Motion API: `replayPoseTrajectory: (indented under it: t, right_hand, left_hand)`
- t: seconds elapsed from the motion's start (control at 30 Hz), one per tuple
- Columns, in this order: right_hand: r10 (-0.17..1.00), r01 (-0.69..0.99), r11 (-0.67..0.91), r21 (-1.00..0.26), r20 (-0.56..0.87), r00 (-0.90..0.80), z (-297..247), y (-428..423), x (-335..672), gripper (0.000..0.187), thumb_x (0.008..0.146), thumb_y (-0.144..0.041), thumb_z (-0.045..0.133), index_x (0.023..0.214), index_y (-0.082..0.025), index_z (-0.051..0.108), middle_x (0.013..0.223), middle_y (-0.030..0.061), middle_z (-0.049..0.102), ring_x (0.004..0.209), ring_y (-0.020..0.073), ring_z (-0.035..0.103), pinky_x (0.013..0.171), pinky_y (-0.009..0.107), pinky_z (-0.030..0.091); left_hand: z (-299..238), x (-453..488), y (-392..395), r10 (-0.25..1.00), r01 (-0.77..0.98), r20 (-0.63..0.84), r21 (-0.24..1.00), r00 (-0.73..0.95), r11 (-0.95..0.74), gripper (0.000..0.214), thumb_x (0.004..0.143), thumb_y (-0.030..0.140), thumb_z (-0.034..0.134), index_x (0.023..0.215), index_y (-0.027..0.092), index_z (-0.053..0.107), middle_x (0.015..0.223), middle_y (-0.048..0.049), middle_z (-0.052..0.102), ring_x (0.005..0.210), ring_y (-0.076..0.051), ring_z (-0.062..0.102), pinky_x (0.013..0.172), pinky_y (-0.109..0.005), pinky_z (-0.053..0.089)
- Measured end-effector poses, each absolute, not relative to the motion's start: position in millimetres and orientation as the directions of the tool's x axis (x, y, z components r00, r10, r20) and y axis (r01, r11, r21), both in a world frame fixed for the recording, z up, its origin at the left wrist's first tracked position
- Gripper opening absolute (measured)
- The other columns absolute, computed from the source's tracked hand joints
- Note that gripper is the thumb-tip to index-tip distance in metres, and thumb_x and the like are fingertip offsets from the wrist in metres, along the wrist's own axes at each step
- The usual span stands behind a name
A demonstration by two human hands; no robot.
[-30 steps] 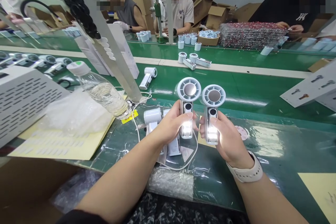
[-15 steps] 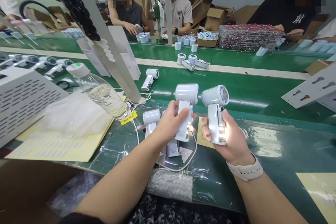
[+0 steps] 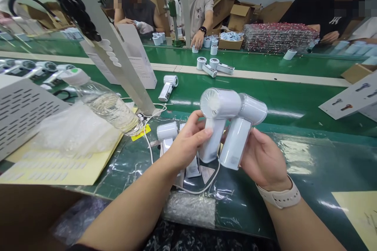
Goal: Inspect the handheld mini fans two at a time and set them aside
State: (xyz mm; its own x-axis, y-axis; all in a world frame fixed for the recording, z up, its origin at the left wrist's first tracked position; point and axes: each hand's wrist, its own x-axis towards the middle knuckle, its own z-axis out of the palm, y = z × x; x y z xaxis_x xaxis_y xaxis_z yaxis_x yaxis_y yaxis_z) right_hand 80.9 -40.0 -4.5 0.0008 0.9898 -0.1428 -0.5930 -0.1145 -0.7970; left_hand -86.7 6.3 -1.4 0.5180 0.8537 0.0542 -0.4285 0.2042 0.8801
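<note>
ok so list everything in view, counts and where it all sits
handheld fan in left hand: 1, white, held above the bench
handheld fan in right hand: 1, white, held beside the other
standing fan: 1, white, on the green belt ahead
fan under left hand: 1, white, on the bench
water bottle: 1, clear, lying left of the hands
plastic bag: 1, clear, below the bottle
yellow sheet: 1, pale yellow, left on the bench
vented case: 1, white, far left
cardboard boxes: several, brown, in the background
co-workers: at least 3, across the line
watch: 1, off-white, on the right wrist
left hand: 1, gripping its fan
right hand: 1, gripping its fan
</note>
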Motion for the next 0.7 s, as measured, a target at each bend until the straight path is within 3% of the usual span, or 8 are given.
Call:
replayPoseTrajectory:
  t: [0.13, 0.23, 0.37, 0.43, 0.57, 0.7]
  right_hand:
    - [0.991, -0.615, -0.105, -0.781, -0.132, -0.002, -1.1, -39.8, 81.7, 0.03, 0.088, -0.045, 0.049, 0.081, -0.024, 0.069, 0.074, 0.0053, 0.062, 0.066, 0.0212, 0.059, 0.061, 0.037, 0.055]
    - [0.996, -0.577, -0.086, -0.812, -0.075, -0.043, 0.8, -41.9, 80.5, 0.037, 0.09, -0.047, 0.045, 0.07, -0.023, 0.063, 0.068, 0.0038, 0.054, 0.057, 0.0172, 0.05, 0.05, 0.031, 0.046]
    - [0.998, -0.529, -0.044, -0.847, -0.017, -0.056, 2.3, -42.8, 80.2, 0.041, 0.089, -0.053, 0.044, 0.069, -0.022, 0.062, 0.066, 0.0035, 0.053, 0.052, 0.0159, 0.048, 0.048, 0.031, 0.042]
    - [0.999, -0.493, -0.026, -0.87, -0.004, -0.046, 2.8, -42.8, 81.7, 0.041, 0.089, -0.056, 0.044, 0.071, -0.023, 0.062, 0.064, 0.0038, 0.054, 0.052, 0.0173, 0.049, 0.048, 0.032, 0.042]
    - [0.999, -0.479, 0.014, -0.878, -0.006, 0.041, 2.3, -43.6, 88.0, 0.028, 0.086, -0.053, 0.054, 0.083, -0.027, 0.061, 0.067, 0.002, 0.059, 0.054, 0.0194, 0.054, 0.05, 0.034, 0.047]
    - [0.985, -0.524, 0.039, -0.851, -0.056, 0.164, -0.6, -43.9, 93.3, 0.023, 0.084, -0.048, 0.061, 0.093, -0.028, 0.066, 0.083, 0.0045, 0.067, 0.075, 0.025, 0.067, 0.069, 0.044, 0.059]
  left_hand:
    - [1.5, -84.5, 7.5, 0.81, -0.381, -0.008, 0.879, 0.587, 0.285, 0.055, 0.066, 0.033, 0.089, 0.108, 0.018, 0.058, 0.082, -0.0015, 0.065, 0.073, -0.015, 0.063, 0.07, -0.028, 0.051]
    - [-4.3, -85.4, 8.7, 0.807, -0.345, -0.032, 0.893, 0.59, 0.288, 0.059, 0.065, 0.046, 0.09, 0.106, 0.017, 0.059, 0.08, -0.0006, 0.063, 0.07, -0.014, 0.06, 0.064, -0.026, 0.048]
    - [-12.0, -85.8, 9.5, 0.782, -0.324, -0.035, 0.898, 0.623, 0.299, 0.057, 0.076, 0.07, 0.07, 0.094, 0.017, 0.06, 0.078, -0.0027, 0.063, 0.066, -0.013, 0.06, 0.059, -0.026, 0.049]
    - [-11.7, -85.3, 9.4, 0.766, -0.317, -0.038, 0.897, 0.642, 0.309, 0.057, 0.083, 0.072, 0.06, 0.093, 0.016, 0.06, 0.077, -0.0049, 0.066, 0.066, -0.015, 0.063, 0.058, -0.027, 0.05]
    - [-5.7, -85.2, 8.8, 0.782, -0.359, -0.037, 0.874, 0.622, 0.326, 0.039, 0.089, 0.053, 0.065, 0.105, 0.018, 0.059, 0.093, -0.0081, 0.071, 0.08, -0.021, 0.071, 0.066, -0.031, 0.056]
    - [-4.3, -86.9, 9.2, 0.808, -0.386, -0.06, 0.856, 0.586, 0.343, 0.038, 0.088, 0.034, 0.067, 0.121, 0.02, 0.054, 0.111, -0.0098, 0.072, 0.093, -0.025, 0.073, 0.08, -0.038, 0.058]
